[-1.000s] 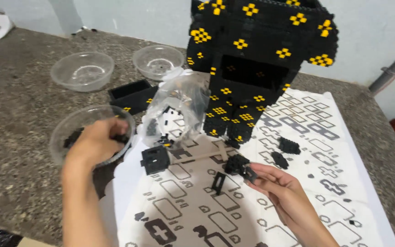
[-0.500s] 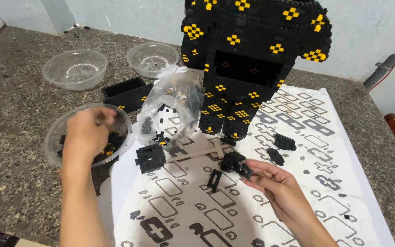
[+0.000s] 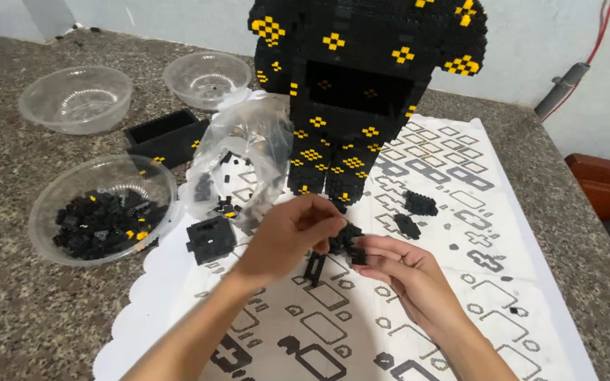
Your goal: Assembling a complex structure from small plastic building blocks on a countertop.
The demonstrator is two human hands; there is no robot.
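Left hand (image 3: 292, 233) and right hand (image 3: 405, 275) both pinch a small black brick cluster (image 3: 344, 241) above the patterned mat (image 3: 460, 296). Left of them, one clear bowl (image 3: 51, 204) holds black bricks, apparently with some yellow; two further bowls (image 3: 75, 99) look near-empty.

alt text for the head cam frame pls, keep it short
Both hands, left hand and right hand, meet over a small black brick assembly above a patterned white sheet. Behind stands a tall black brick figure with yellow studs. To the left are a clear bowl of black bricks, a crumpled plastic bag and two more clear bowls.
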